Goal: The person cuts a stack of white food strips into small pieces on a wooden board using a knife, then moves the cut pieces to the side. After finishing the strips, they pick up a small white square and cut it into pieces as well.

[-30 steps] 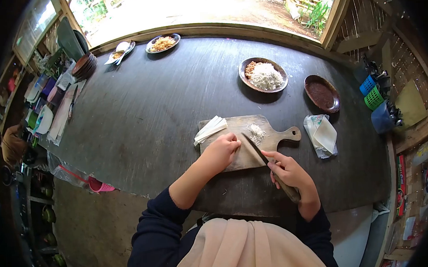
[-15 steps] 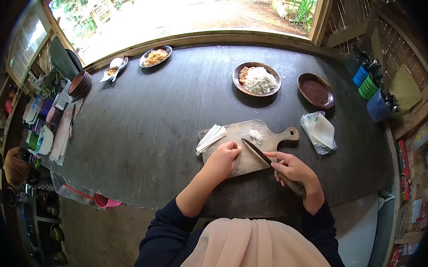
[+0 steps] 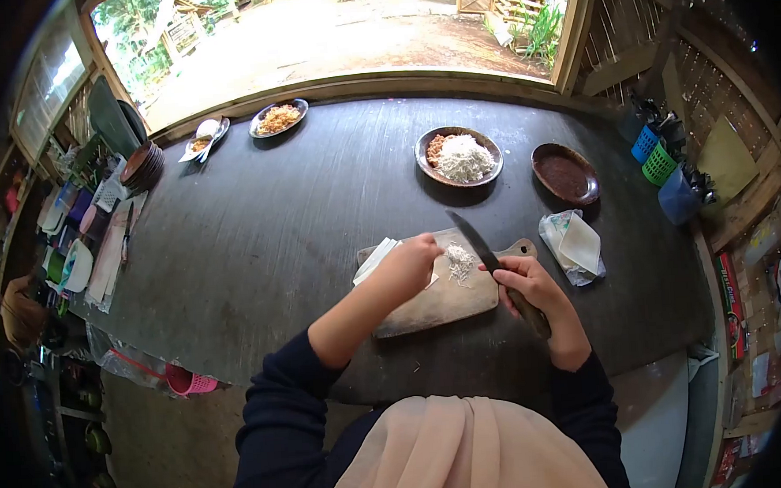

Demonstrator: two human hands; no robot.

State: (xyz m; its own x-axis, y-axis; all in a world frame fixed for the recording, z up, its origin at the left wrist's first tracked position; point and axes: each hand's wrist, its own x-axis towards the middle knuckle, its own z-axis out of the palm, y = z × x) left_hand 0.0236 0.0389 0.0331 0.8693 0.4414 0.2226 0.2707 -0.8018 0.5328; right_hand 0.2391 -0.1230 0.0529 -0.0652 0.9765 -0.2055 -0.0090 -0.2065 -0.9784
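Note:
A wooden cutting board (image 3: 443, 312) with a short handle lies on the dark table in front of me. My left hand (image 3: 412, 265) is over its left part, fingers pinched together; what they hold, if anything, is hidden. White flat strips (image 3: 375, 261) lie at the board's left end, partly behind that hand. Just right of the fingertips is a small heap of thin white shreds (image 3: 459, 263). My right hand (image 3: 534, 289) grips a knife (image 3: 473, 238) by its wooden handle, the dark blade pointing up and away from me, over the board's right side.
Beyond the board stands a plate of white shreds and orange-brown food (image 3: 461, 158). A brown oval dish (image 3: 565, 173) and a plastic wrapper with a white slab (image 3: 576, 245) are at right. Two food plates (image 3: 279, 118) sit far left, near stacked brown dishes (image 3: 143, 166). Utensil baskets (image 3: 659, 164) line the right wall.
My left hand has moved forward from the board's middle, closer to the shreds. The knife has lifted away from the left fingers, its tip now farther forward. The view has shifted slightly.

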